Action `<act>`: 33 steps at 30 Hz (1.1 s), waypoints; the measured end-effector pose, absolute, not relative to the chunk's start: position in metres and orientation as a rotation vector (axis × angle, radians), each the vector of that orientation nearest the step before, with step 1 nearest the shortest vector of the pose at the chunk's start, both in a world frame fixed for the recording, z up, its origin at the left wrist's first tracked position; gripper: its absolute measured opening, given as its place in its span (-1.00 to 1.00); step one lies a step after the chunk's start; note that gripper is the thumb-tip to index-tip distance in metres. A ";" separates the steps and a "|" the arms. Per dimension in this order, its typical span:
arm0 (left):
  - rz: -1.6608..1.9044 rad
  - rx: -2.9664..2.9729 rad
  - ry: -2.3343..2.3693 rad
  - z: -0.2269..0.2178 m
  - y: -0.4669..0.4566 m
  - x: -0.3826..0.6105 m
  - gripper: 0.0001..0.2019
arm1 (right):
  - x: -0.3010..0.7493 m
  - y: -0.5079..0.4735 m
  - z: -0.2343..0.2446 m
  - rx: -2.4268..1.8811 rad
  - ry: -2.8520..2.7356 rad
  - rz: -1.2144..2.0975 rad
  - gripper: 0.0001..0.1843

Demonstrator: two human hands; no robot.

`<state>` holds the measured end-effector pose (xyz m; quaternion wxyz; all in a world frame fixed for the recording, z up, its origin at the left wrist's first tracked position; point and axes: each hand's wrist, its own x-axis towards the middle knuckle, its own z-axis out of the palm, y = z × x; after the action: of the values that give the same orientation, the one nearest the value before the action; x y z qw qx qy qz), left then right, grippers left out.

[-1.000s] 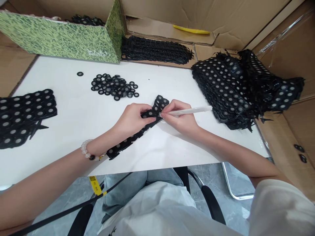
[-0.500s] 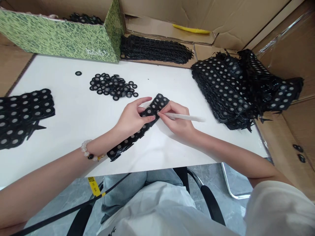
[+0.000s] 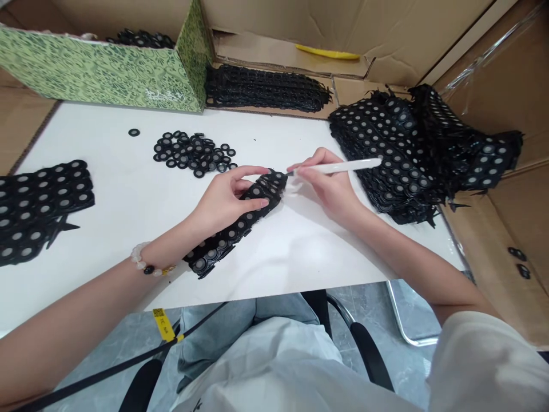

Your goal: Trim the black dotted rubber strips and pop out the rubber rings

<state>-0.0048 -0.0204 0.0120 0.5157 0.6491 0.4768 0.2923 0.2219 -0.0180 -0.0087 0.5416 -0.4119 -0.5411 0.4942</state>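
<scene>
My left hand (image 3: pixel 227 197) grips a black rubbery strip (image 3: pixel 234 233) with rows of round, grey-centred discs, thumb on top and fingers along its far edge. The strip lies slantwise on the white table, its upper end slightly bent. Pinched in my right hand (image 3: pixel 332 186) is a white pen-shaped tool (image 3: pixel 360 165). Its tip is just off the strip's upper right end; something small and dark shows at the tip, too unclear to name. Beyond my left hand lies a pile of loose black rings (image 3: pixel 189 151), with a single ring (image 3: pixel 134 132) apart to the left.
Another black disc sheet (image 3: pixel 55 189) rests at the left of the white table (image 3: pixel 291 252). A tall heap of such sheets (image 3: pixel 386 143) stands at the right. Along the back are a green patterned box (image 3: pixel 107 74), a bundle of dark strips (image 3: pixel 266 88) and cardboard walls.
My right hand has drawn the tool up and to the right, away from the strip's face. The strip's upper end has shifted and bent under my left hand.
</scene>
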 end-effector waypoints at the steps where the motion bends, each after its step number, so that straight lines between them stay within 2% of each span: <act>1: 0.682 1.573 1.094 0.013 -0.020 -0.005 -0.39 | 0.226 -0.014 -0.006 -0.956 -1.227 1.249 -0.68; 7: 0.680 1.561 0.938 0.015 -0.023 -0.005 -0.33 | 0.235 -0.008 -0.002 -0.876 -1.118 1.685 -0.47; 13: 0.671 1.562 0.910 0.014 -0.025 -0.005 -0.28 | 0.234 -0.009 -0.009 -0.859 -1.162 1.812 -0.40; 19: 0.671 1.536 0.939 0.013 -0.020 -0.006 -0.31 | 0.233 -0.008 -0.011 -0.816 -1.259 1.731 -0.48; 24: 0.621 1.502 0.996 0.005 -0.013 -0.009 -0.35 | 0.237 -0.002 -0.007 -0.899 -1.286 1.509 -0.53; 29: 0.509 1.563 1.115 0.001 -0.006 -0.013 -0.70 | 0.250 0.008 -0.001 -0.967 -1.313 1.308 -0.59; 33: 0.588 1.617 1.170 0.001 -0.005 -0.014 -0.77 | 0.253 0.005 0.005 -1.043 -1.460 1.038 -0.71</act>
<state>-0.0143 -0.0054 0.0009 0.5059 0.6703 0.4852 0.2436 0.2530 0.0054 0.0054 0.5094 -0.4330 -0.6061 0.4308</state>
